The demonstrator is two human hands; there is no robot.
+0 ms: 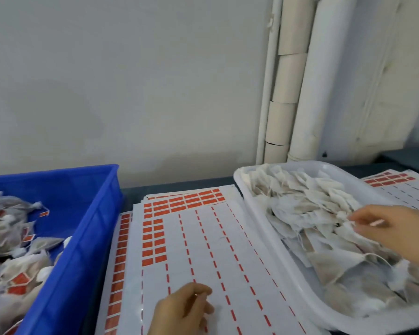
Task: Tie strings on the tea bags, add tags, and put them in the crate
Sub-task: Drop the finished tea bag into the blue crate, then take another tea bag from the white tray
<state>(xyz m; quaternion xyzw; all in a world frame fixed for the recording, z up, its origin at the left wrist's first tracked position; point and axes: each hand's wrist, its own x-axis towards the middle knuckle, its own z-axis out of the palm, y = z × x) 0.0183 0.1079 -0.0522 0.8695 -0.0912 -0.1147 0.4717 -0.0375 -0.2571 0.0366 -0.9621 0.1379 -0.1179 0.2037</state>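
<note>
A white tray [259, 213] on the right is heaped with plain tea bags [307, 197]. My right hand [387, 228] reaches into the heap and pinches one bag [346, 228] at its edge. My left hand [184, 308] hovers over the sheets of red tag stickers [194, 201] in the middle, fingers loosely curled and holding nothing that shows. A blue crate [87, 213] on the left holds several finished tea bags [17, 262] with red tags.
More sticker sheets [390, 180] lie behind the tray at the right. White pipes [307, 81] run down the wall behind the tray. The dark table edge [177, 184] meets a plain grey wall.
</note>
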